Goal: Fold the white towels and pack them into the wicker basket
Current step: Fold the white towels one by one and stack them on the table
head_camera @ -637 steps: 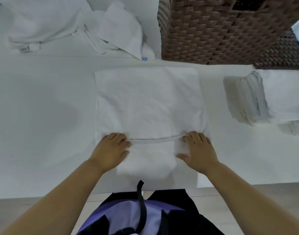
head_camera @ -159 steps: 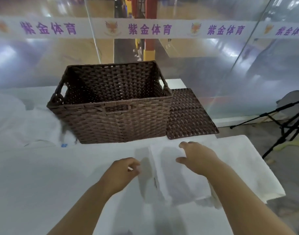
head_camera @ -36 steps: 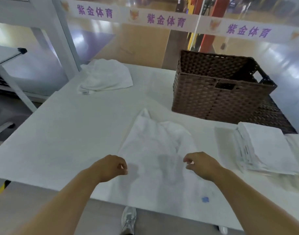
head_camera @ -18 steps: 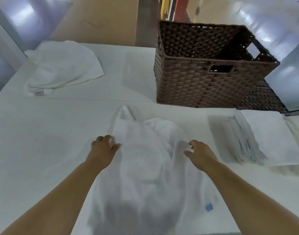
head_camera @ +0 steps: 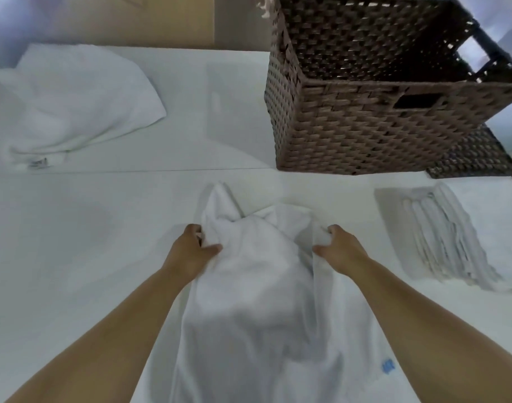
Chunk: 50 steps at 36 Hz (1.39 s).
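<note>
A crumpled white towel (head_camera: pixel 257 286) lies on the white table (head_camera: pixel 74 242) right in front of me, bunched into a long heap with a blue tag at its near right. My left hand (head_camera: pixel 190 251) grips its left edge and my right hand (head_camera: pixel 340 247) grips its right edge, both with curled fingers. The brown wicker basket (head_camera: pixel 365 129) stands behind the towel at the right, and its inside looks empty. A stack of folded white towels (head_camera: pixel 458 237) lies to the right of my right hand.
A loose heap of white towels (head_camera: pixel 71 106) sits at the table's far left. A flat wicker lid (head_camera: pixel 475 152) lies behind the folded stack, against the basket's right side. Bare table stretches to the left of my left hand.
Both hands have closed on the towel's side edges, where half a second ago they only reached them. My view has tilted further down toward the table.
</note>
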{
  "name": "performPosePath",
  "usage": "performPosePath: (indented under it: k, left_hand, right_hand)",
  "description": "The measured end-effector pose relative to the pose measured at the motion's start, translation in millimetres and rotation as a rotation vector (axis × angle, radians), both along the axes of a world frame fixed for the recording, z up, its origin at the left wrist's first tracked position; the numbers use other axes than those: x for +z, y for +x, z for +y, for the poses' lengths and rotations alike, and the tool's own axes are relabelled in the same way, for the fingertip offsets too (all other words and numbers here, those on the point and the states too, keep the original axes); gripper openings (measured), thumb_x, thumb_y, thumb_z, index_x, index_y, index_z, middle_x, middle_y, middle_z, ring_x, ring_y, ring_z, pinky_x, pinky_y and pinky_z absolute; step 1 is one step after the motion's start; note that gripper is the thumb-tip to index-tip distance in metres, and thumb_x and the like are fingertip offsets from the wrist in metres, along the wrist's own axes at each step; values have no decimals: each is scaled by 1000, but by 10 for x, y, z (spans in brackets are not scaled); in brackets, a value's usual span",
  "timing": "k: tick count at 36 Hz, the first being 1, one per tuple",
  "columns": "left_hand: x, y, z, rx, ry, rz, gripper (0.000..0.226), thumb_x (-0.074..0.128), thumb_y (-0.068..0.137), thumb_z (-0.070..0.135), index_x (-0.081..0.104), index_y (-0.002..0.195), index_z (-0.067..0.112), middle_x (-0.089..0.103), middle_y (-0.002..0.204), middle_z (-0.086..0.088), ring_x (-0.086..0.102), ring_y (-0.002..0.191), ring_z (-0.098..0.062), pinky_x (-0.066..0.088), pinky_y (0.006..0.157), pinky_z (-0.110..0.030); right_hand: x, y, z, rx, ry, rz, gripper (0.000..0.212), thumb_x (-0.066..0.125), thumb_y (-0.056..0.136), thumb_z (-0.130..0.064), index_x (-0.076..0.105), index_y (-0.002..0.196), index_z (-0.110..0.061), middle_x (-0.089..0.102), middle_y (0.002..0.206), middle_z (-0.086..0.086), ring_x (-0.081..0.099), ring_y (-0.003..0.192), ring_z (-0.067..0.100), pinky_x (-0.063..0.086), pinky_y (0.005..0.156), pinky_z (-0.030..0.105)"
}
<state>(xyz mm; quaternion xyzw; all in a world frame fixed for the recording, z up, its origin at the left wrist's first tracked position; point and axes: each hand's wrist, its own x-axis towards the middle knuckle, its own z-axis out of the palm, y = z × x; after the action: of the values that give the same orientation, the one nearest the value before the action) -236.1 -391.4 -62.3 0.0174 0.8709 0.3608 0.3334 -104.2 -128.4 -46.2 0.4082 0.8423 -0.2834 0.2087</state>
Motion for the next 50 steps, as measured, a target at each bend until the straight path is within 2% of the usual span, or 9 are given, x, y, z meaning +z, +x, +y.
performPosePath:
  k: [3, 6, 14, 22, 29, 36, 40, 45, 50]
  left_hand:
    - [18, 29, -42, -72, -9, 32, 31, 70, 80, 30, 52, 100, 15, 62, 93, -2, 59, 78, -18, 41, 57, -24]
    - [97, 64, -76, -62, 30, 58, 19, 67, 83, 27, 51, 85, 17, 58, 81, 1, 56, 70, -15, 39, 54, -24]
    - [396, -89, -278, 26, -9, 232, 25, 66, 85, 24, 56, 88, 2, 63, 84, -13, 52, 67, -19, 42, 59, -28]
    - [664, -238, -418, 107, 68, 328, 32, 63, 89, 17, 48, 116, 12, 64, 100, -7, 57, 84, -23, 44, 72, -30]
    - [485, -75, -507, 33, -66, 207, 29, 63, 89, 21, 59, 115, 10, 62, 111, -12, 55, 91, -23, 41, 77, -26]
    - [256, 191, -627, -88, -249, 104, 27, 63, 86, 37, 58, 95, 12, 57, 104, -9, 53, 84, -22, 43, 71, -29]
    - [209, 284, -642, -130, -365, 90, 28, 60, 87, 43, 60, 93, 16, 36, 111, -9, 41, 109, -33, 37, 94, -36]
    - [223, 312, -623, -49, -227, 168, 35, 59, 88, 32, 43, 60, 20, 44, 86, -6, 50, 99, -35, 40, 73, -32]
    - [409, 273, -615, 74, -62, 274, 26, 57, 92, 28, 47, 76, 10, 52, 70, -3, 46, 63, -16, 32, 53, -25]
  right_hand:
    - [-2, -5, -74, -19, -1, 70, 25, 57, 92, -37, 50, 102, -15, 55, 90, -1, 52, 80, 20, 37, 59, 28]
    - [62, -19, -143, -103, -22, 183, 29, 52, 95, -34, 43, 75, -15, 50, 74, 0, 46, 62, 16, 33, 52, 27]
    - [488, -128, -196, -183, 39, 444, 26, 51, 95, -27, 45, 76, -11, 49, 70, 2, 42, 60, 14, 31, 51, 28]
    - [831, -196, -284, -322, 101, 721, 23, 50, 94, -27, 45, 78, -11, 43, 68, -1, 39, 60, 15, 34, 55, 31]
    - [686, 42, -393, -236, 40, 449, 38, 58, 90, -30, 34, 65, -16, 38, 61, -1, 34, 57, 15, 27, 51, 30]
    - [534, 238, -462, -98, 23, 246, 33, 58, 89, -42, 57, 82, -10, 59, 78, 5, 56, 77, 26, 39, 65, 33]
    - [526, 265, -468, -119, -13, 217, 28, 61, 86, -32, 61, 83, -4, 61, 77, 8, 53, 68, 22, 38, 58, 30]
    - [559, 257, -505, -107, -51, 234, 27, 58, 89, -26, 52, 72, -6, 49, 66, 6, 44, 60, 19, 31, 54, 29]
    - [704, 148, -514, -37, -1, 341, 34, 53, 94, -26, 40, 68, -9, 36, 64, 8, 34, 59, 19, 23, 53, 31]
